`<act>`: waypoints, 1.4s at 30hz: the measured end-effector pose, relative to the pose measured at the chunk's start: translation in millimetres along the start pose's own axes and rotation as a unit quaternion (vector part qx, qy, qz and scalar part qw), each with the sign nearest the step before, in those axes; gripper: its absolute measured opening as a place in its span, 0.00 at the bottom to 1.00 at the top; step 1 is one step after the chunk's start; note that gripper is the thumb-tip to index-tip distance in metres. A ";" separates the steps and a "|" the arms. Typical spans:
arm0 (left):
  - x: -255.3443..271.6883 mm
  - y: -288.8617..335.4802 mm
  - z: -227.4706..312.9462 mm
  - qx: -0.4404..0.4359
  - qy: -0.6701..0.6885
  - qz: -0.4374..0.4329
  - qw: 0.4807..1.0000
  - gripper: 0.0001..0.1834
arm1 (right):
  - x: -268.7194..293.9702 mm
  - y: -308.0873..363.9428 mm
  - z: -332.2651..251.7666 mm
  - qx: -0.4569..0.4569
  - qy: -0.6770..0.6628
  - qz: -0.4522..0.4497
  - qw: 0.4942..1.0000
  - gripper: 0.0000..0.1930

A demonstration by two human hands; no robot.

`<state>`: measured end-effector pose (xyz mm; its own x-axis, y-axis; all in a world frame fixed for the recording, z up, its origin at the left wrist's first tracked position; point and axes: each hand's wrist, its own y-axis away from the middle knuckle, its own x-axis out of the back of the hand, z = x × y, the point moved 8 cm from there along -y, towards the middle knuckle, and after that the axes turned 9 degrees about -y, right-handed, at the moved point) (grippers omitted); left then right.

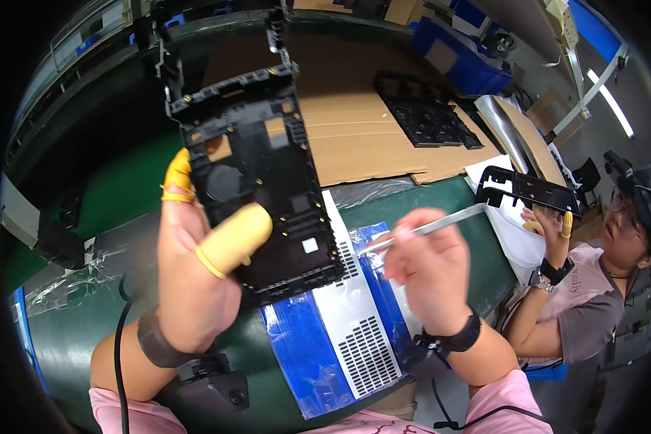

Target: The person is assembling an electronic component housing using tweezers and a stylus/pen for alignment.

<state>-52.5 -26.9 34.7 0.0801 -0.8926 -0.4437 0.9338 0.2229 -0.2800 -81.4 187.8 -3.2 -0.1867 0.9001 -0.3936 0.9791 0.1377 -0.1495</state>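
Note:
My left hand (195, 246), with yellow finger cots on the thumb and a finger, grips a black plastic housing (267, 210) by its left side. The housing is held up above the table and has ribs, brass-coloured spots, cut-outs and a small white square near its lower right. In my right hand (434, 267) are silver tweezers (452, 219), their tip pointing left at the housing's lower right edge. Below lies a white sheet (343, 318) with rows of small black rectangular pads, on a blue taped board (289, 362). The housing covers part of both.
On a cardboard sheet (354, 145) at the back lie several black plastic parts (430, 108). A blue bin (459, 58) stands behind. To the right a co-worker (579, 282) holds another black frame (532, 189). A black cable (121, 354) runs beside my left arm over the green table (72, 325).

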 end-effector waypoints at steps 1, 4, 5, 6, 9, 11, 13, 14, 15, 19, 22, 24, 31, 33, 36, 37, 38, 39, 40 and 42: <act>5.3 -2.6 3.2 -0.004 -0.005 0.032 0.999 0.34 | 3.6 4.6 14.9 -0.034 0.014 0.012 0.999 0.05; 7.8 -11.5 7.7 0.008 0.026 0.015 1.000 0.20 | 15.1 11.6 40.7 -0.088 0.049 -0.003 0.995 0.05; 11.7 -16.2 6.1 -0.001 -0.007 0.014 1.000 0.19 | 15.7 11.4 40.5 -0.088 0.050 -0.003 0.995 0.05; 15.8 -16.5 4.6 -0.002 -0.009 0.016 1.000 0.19 | 16.3 12.9 40.5 -0.078 0.052 0.002 0.996 0.05; 29.7 -14.0 2.5 0.006 -0.009 0.064 0.998 0.20 | 15.5 16.7 43.5 -0.068 0.051 0.003 0.996 0.04; 27.3 -14.9 -4.7 0.045 0.020 0.050 0.998 0.20 | 15.7 15.6 43.2 -0.068 0.051 0.002 0.996 0.04; 23.0 -16.4 -7.5 0.049 0.033 0.029 0.998 0.20 | 14.3 13.2 41.8 -0.067 0.047 0.001 0.997 0.04; 18.4 -18.1 -9.4 0.051 0.046 0.006 0.998 0.20 | 15.2 11.7 41.7 -0.069 0.048 0.003 0.996 0.04; 11.0 -19.5 -4.8 0.032 0.065 0.031 0.997 0.14 | 14.9 9.6 40.7 -0.071 0.045 0.001 0.996 0.04; 6.9 -26.5 -16.2 0.068 0.062 0.019 0.996 0.14 | 19.8 2.6 37.6 -0.082 0.038 0.023 0.996 0.04; 0.2 -24.5 -25.6 0.096 0.088 0.014 0.991 0.14 | 15.9 0.1 28.7 -0.105 -0.004 0.026 0.994 0.05; -5.6 -19.0 -33.9 0.146 0.108 -0.010 0.983 0.13 | -1.3 -1.9 0.3 -0.061 0.012 0.007 0.998 0.05; -20.2 7.2 -48.8 0.264 0.126 -0.043 0.955 0.16 | -61.0 -9.2 -32.4 0.019 -0.031 -0.113 0.993 0.09; -23.2 10.5 -47.5 0.264 0.110 -0.050 0.957 0.17 | -58.1 -9.4 -24.0 -0.001 -0.026 -0.104 0.994 0.08; -29.4 12.1 -46.7 0.247 0.126 -0.065 0.959 0.17 | -47.0 -10.4 -14.6 0.008 -0.032 -0.079 0.996 0.08; -29.2 13.1 -46.0 0.249 0.125 -0.062 0.958 0.17 | -46.4 -9.8 -15.7 0.022 -0.029 -0.053 0.998 0.07; -30.1 14.2 -45.3 0.252 0.126 -0.065 0.957 0.17 | -44.0 -9.1 -17.3 0.036 -0.027 -0.026 0.999 0.06; -31.2 14.3 -46.0 0.256 0.127 -0.070 0.956 0.16 | -42.5 -9.4 -15.2 0.028 -0.013 -0.021 0.999 0.07; -31.3 14.6 -46.8 0.257 0.126 -0.070 0.956 0.16 | -41.8 -9.4 -14.1 0.027 -0.013 -0.020 0.999 0.07; -30.3 15.5 -47.3 0.251 0.124 -0.069 0.958 0.17 | -41.0 -9.0 -11.5 0.024 -0.021 -0.021 0.999 0.07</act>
<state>-57.0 22.2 3.6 -0.0835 -0.7660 -0.6374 0.9846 -0.1620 0.0656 -81.6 154.4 24.7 -0.2313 0.8756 -0.4240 0.9657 0.1539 -0.2090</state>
